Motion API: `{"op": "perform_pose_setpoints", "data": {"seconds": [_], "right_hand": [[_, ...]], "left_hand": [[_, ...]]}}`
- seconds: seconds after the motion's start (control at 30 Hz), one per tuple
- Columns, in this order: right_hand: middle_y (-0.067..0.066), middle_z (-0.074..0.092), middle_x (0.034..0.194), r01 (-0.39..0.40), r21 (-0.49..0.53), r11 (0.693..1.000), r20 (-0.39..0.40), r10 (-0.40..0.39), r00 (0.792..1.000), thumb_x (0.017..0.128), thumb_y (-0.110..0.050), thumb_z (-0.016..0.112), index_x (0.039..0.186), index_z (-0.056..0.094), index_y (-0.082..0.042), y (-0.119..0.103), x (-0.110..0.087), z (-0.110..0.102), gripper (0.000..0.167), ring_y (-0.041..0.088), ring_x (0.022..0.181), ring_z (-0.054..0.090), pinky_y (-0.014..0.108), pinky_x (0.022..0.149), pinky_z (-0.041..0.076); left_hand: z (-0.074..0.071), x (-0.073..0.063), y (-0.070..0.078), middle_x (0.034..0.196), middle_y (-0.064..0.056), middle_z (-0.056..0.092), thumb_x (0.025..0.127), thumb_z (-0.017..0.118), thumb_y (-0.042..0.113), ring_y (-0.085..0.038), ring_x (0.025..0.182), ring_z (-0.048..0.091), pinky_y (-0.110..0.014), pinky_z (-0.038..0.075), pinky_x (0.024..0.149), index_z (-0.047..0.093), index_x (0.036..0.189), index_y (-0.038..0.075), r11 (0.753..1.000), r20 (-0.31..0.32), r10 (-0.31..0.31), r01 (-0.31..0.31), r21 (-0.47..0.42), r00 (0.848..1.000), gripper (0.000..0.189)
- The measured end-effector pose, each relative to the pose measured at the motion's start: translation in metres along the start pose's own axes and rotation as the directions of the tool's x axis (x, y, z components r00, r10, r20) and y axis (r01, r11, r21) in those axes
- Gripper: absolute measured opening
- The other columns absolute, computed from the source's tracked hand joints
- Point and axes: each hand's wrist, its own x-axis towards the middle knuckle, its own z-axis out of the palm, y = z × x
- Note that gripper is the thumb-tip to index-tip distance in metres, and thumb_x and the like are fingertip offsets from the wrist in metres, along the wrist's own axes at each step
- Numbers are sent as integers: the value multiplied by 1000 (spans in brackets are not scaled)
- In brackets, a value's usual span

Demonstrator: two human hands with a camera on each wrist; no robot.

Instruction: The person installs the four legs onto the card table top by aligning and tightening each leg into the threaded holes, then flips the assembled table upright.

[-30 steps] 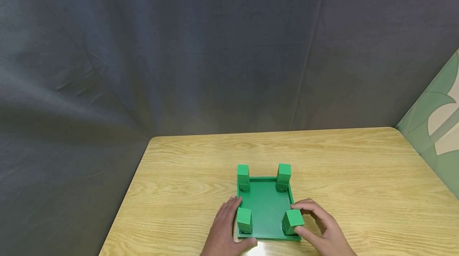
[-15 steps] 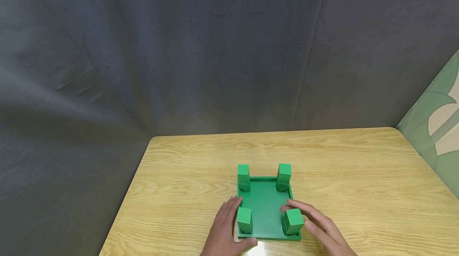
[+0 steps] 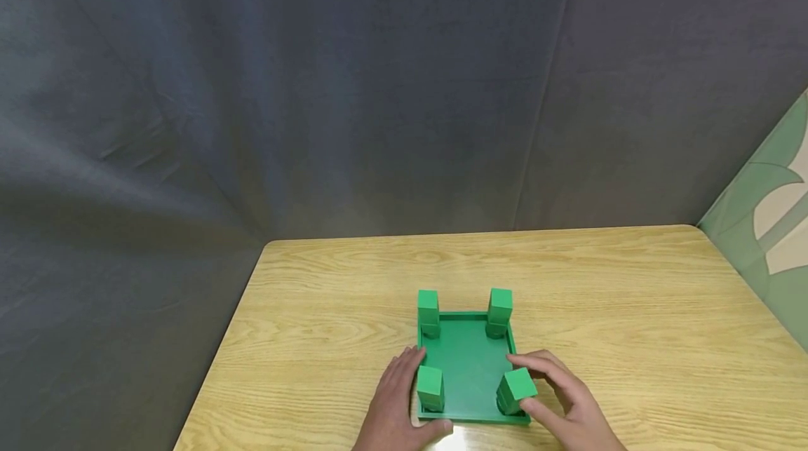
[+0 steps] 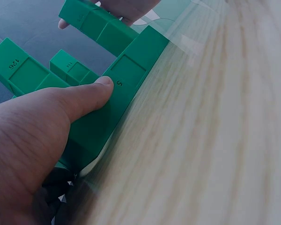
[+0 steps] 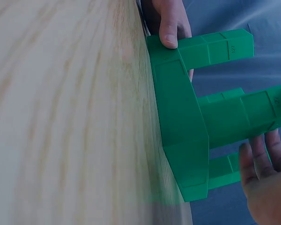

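A square green tray (image 3: 470, 370) with low walls lies on the table, and a stacked green post stands at each corner. My left hand (image 3: 399, 405) holds the tray's near left corner. Its thumb (image 4: 91, 96) presses the front wall while the fingers lie along the left side. At the near right corner, my right hand (image 3: 573, 402) holds the upper block of the green post (image 3: 519, 386) between thumb and fingers. That post leans slightly to the right. Seen from the right wrist, the same post (image 5: 253, 115) has the fingers beside it, and the thumb is mostly cut off.
The near left post (image 3: 431, 386), far left post (image 3: 428, 307) and far right post (image 3: 500, 307) stand upright. Under the tray is a wood-grain table (image 3: 328, 339). A dark cloth (image 3: 404, 86) hangs behind it, and a green-and-beige patterned surface (image 3: 776, 226) is at right.
My right hand loosened and spread its fingers around the near right post half a second ago, then closed on it again. The post's top now tilts slightly right. My left hand stayed still.
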Motion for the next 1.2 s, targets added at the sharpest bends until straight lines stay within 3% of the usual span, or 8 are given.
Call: {"op": "perform_pose_setpoints", "data": {"seconds": [0.2, 0.33, 0.53, 0.6, 0.7, 0.87, 1.03, 1.2], "right_hand": [[8, 68, 134, 30, 8, 1000, -20, -29, 999, 85, 29, 73, 147, 64, 5, 3, 1, 2, 68, 9, 122, 61, 19, 97, 50], [11, 67, 140, 51, 49, 998, 4, -51, 999, 91, 27, 66, 153, 56, 10, 3, 1, 0, 64, 11, 127, 62, 19, 102, 49], [15, 64, 154, -129, 135, 983, 135, 110, 985, 109, 17, 30, 166, 41, 6, -10, 1, -7, 59, 9, 146, 55, 16, 116, 40], [15, 63, 156, -196, 173, 965, 179, 165, 970, 111, 12, 25, 168, 38, 5, -15, 2, -9, 59, 7, 150, 52, 14, 116, 37], [14, 66, 154, -226, 192, 955, 195, 189, 962, 112, 11, 24, 168, 39, 6, -16, 2, -10, 57, 6, 151, 51, 15, 117, 37], [13, 70, 147, -155, 173, 973, 153, 129, 980, 109, 18, 28, 163, 43, 8, -11, 1, -8, 57, 11, 143, 60, 21, 115, 45], [13, 68, 149, -97, 231, 968, 140, 66, 988, 107, 22, 30, 162, 41, 12, -3, -1, -7, 58, 14, 140, 62, 21, 116, 46], [17, 68, 148, -34, 210, 977, 116, 10, 993, 100, 29, 45, 160, 44, 13, 0, -2, -3, 62, 16, 141, 62, 17, 121, 42]], "left_hand": [[1, -2, -3, 174, -11, 44, 89, 82, 73, -43, 162, 37, -68, 33, 131, 35, 175, 26, 1000, -14, 20, -20, 12, 1000, 109], [2, -2, -3, 175, -11, 44, 89, 82, 74, -43, 162, 37, -68, 34, 131, 35, 175, 27, 1000, -12, 18, -18, 15, 1000, 109], [2, -2, -2, 174, -10, 44, 88, 83, 74, -43, 162, 37, -67, 33, 132, 36, 175, 25, 1000, -19, 19, -18, 14, 1000, 110], [2, -2, -2, 175, -10, 44, 88, 83, 73, -43, 163, 37, -68, 33, 132, 36, 175, 25, 1000, -21, 18, -18, 8, 1000, 109], [2, -2, -2, 175, -10, 44, 88, 83, 73, -43, 163, 36, -69, 33, 131, 36, 175, 26, 1000, -24, 17, -17, 5, 1000, 109], [3, -2, -2, 175, -10, 44, 88, 83, 73, -42, 163, 37, -69, 34, 131, 36, 175, 26, 1000, -25, 20, -20, 14, 999, 109], [3, -2, -3, 174, -10, 44, 89, 83, 72, -42, 162, 37, -67, 34, 131, 36, 175, 25, 999, -28, 30, -29, 18, 999, 108], [2, -1, -2, 175, -10, 43, 88, 83, 72, -42, 163, 36, -68, 32, 132, 36, 175, 26, 1000, -18, 20, -20, 8, 1000, 109]]}}
